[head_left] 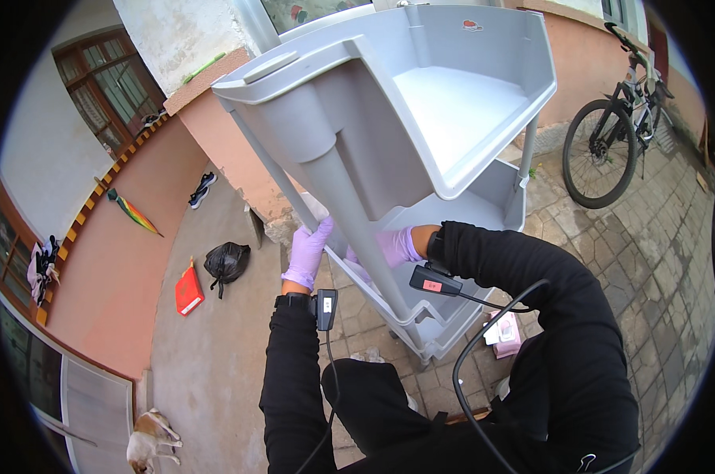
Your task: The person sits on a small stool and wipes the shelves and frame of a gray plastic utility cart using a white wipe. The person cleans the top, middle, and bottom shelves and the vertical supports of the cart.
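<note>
A grey plastic tiered utility cart point(365, 150) stands in front of me, tilted in the view, with deep trays joined by round posts. My left hand point(307, 251), in a purple glove, is closed around the lower end of the far-left post, by the corner of a lower tray. In a matching glove, my right hand point(393, 246) reaches over that lower tray point(484, 197). The thick near post point(365, 229) crosses in front of it and hides most of its fingers, so its grip does not show. The top tray point(468, 103) holds nothing visible.
A bicycle point(610, 126) leans at the right. Pink wipes pack point(503, 336) lies by the cart's base. On the left are a black bag point(227, 265), a red packet point(188, 291), shoes point(202, 190), a rainbow umbrella point(135, 212) and a lying dog point(152, 442). Cables hang from both wrists.
</note>
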A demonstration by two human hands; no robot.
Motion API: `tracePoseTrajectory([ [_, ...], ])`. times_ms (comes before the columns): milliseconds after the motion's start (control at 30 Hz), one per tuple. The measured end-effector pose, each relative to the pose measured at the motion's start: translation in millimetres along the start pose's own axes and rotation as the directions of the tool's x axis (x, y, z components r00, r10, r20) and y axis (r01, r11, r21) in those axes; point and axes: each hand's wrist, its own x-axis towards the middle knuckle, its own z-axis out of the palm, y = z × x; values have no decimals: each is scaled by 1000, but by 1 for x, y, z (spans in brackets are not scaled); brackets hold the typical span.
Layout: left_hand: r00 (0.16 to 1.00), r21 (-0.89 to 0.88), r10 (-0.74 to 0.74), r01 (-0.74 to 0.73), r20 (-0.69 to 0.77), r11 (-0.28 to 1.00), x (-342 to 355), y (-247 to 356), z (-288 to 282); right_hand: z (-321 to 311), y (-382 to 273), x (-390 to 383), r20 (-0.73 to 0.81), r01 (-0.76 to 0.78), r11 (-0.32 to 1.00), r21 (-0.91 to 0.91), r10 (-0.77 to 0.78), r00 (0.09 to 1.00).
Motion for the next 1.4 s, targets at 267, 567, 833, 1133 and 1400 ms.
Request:
tracePoseTrajectory([
  [267,999,-200,-44,47,19,979,6,1,14,-4,-3,8,-427,242,949,-201,-307,850],
  [567,998,-247,-56,50,-15,968,4,3,11,-25,-16,12,-271,-12,813,-582,-180,946],
  [833,989,-281,-138,146,47,948,2,4,7,-23,-16,2,-291,167,884,-436,-314,904],
  [1133,993,-101,-120,118,-18,988,4,2,9,-20,6,27,-313,-150,978,146,190,930],
  [1400,999,-92,28,-30,-15,995,7,-17,5,-18,18,35,-239,165,941,-295,-240,941],
])
